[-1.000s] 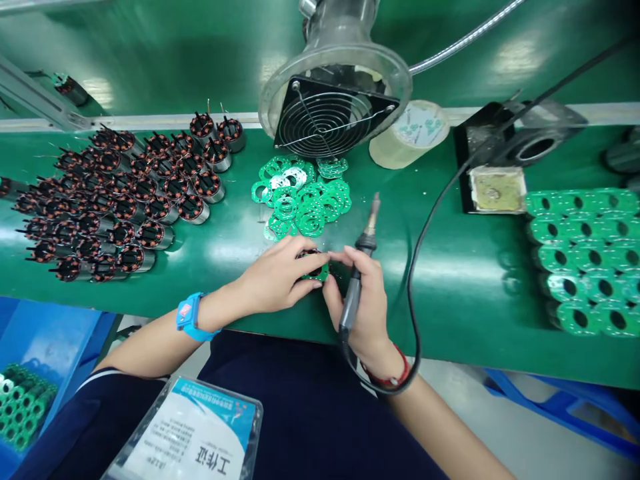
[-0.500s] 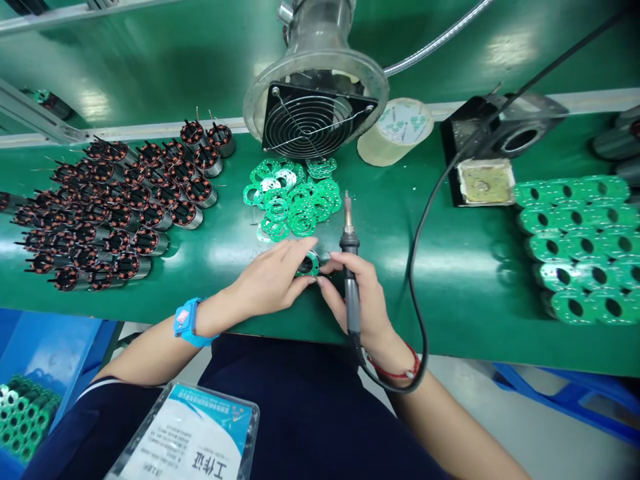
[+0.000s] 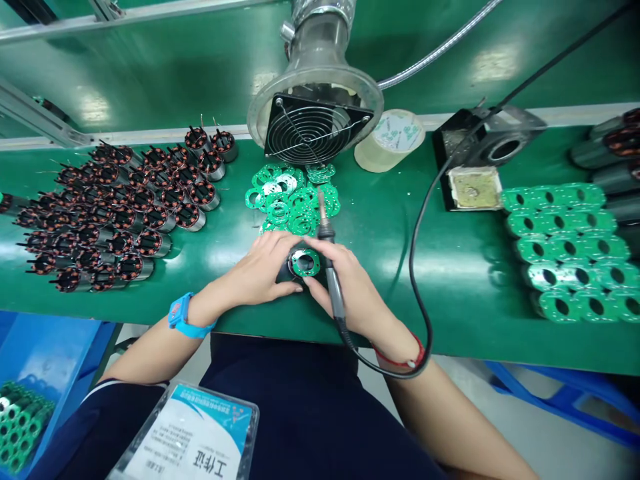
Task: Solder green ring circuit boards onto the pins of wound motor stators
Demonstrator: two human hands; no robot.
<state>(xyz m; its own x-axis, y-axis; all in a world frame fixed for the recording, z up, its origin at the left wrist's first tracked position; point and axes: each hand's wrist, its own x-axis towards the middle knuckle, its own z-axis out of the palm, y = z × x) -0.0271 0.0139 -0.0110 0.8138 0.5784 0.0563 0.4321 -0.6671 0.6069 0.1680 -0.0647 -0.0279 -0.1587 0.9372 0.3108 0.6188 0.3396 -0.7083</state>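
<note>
Grey-black, pen-shaped soldering iron (image 3: 335, 292) has swung left, right fingers (image 3: 341, 259) closed round it. Green perforated ring board (image 3: 306, 273) tops dark cylinder (image 3: 285, 273), held by part-curled left fingers (image 3: 275, 248) near glossy green surface's (image 3: 475, 307) edge. White-blue badge (image 3: 187, 433), plastic-sleeved: "工作证".
</note>
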